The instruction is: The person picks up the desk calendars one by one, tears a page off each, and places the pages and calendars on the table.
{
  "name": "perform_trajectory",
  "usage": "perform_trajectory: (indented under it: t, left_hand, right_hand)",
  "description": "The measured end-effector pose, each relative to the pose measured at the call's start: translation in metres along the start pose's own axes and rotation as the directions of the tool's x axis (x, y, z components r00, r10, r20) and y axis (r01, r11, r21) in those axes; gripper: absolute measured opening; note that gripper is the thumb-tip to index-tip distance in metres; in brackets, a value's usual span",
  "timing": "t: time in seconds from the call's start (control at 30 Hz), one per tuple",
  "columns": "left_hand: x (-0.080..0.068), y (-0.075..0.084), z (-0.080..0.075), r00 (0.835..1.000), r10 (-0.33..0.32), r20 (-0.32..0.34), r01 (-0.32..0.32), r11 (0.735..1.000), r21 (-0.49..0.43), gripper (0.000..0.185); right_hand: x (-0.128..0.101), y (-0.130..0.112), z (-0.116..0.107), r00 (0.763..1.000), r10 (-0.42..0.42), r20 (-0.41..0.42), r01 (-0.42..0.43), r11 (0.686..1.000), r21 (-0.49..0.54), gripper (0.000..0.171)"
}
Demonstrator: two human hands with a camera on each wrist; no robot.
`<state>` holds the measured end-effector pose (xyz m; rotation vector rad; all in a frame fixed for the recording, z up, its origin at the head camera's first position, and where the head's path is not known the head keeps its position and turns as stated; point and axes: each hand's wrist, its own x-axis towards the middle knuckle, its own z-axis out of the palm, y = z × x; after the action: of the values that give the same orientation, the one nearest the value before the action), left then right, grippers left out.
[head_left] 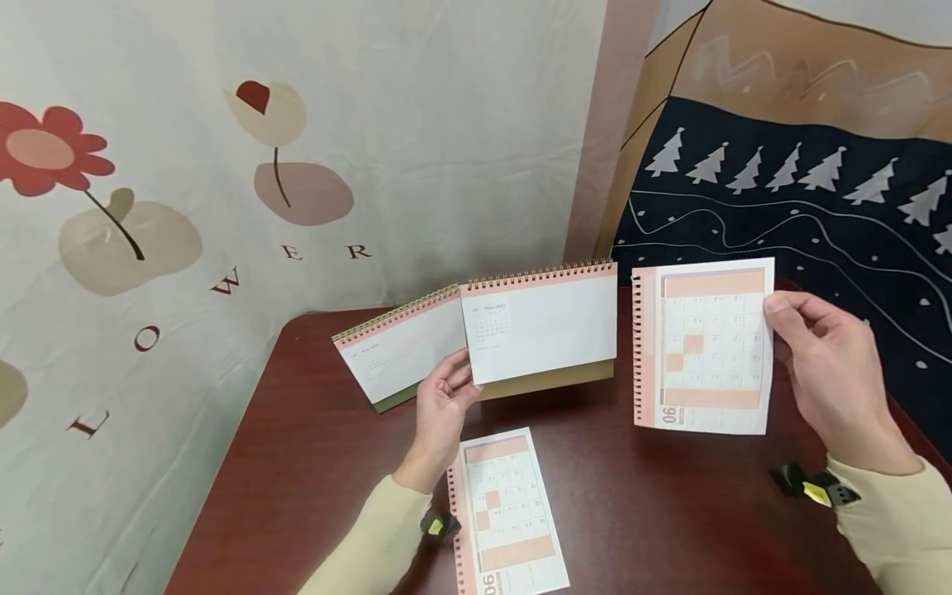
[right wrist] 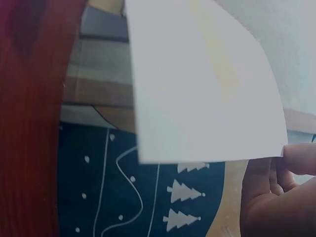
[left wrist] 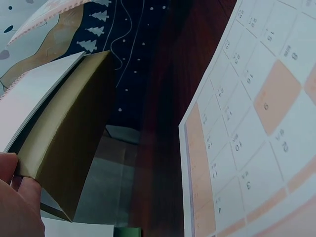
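Note:
My left hand (head_left: 439, 405) grips the lower left corner of a spiral-bound desk calendar (head_left: 539, 322) with a tan stand, tilted upright. In the left wrist view the thumb and fingers hold the stand's edge (left wrist: 74, 123). My right hand (head_left: 836, 376) pinches the right edge of a loose calendar page (head_left: 717, 310) marked 06, turned sideways, its punched edge to the left. The right wrist view shows the page's plain white back (right wrist: 202, 98). A similar calendar page (head_left: 513, 512) lies on the table below my left wrist.
Behind my left hand stands another desk calendar (head_left: 405, 351), with a green stand, partly covered by the tan one. The dark red table (head_left: 297, 463) meets a flower-printed cloth (head_left: 446, 124) at the back and a tree-printed dark cloth (head_left: 781, 215) at the right.

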<state>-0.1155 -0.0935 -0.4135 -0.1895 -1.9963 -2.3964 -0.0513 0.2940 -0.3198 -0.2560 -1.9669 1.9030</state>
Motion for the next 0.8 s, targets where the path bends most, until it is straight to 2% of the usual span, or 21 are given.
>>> perform_trajectory:
  t: [0.17,0.23,0.3,0.37,0.47,0.8]
  left_hand:
    - [0.001,0.0,0.002,1.0,0.015,0.009,-0.015,1.0,-0.011,0.05]
    - [0.001,0.001,0.003,1.0,0.02,0.011,-0.019,1.0,-0.016,0.049]
    - [0.001,0.001,0.004,1.0,0.022,0.008,-0.022,0.999,-0.025,0.049]
    - [0.002,0.002,0.004,1.0,0.024,0.01,-0.024,0.999,-0.031,0.049]
    - [0.003,0.002,0.006,0.999,0.028,0.016,-0.027,0.999,-0.04,0.049]
    - [0.006,0.003,0.012,1.0,0.021,0.016,-0.02,0.999,-0.043,0.048]
  right_hand:
    - [-0.016,0.006,0.002,1.0,0.001,0.026,0.0,0.999,-0.04,0.022]
    - [-0.023,0.009,0.004,0.999,0.0,0.034,0.004,0.994,-0.11,0.024]
    - [-0.028,0.012,0.006,1.0,0.006,0.031,0.001,0.977,-0.214,0.028]
    - [-0.034,0.015,0.009,1.0,0.018,0.022,-0.01,0.945,-0.327,0.033]
    - [-0.041,0.02,0.013,0.999,0.033,0.021,-0.021,0.904,-0.427,0.038]
    - [-0.056,0.035,0.025,0.991,0.075,0.111,-0.014,0.884,-0.468,0.038]
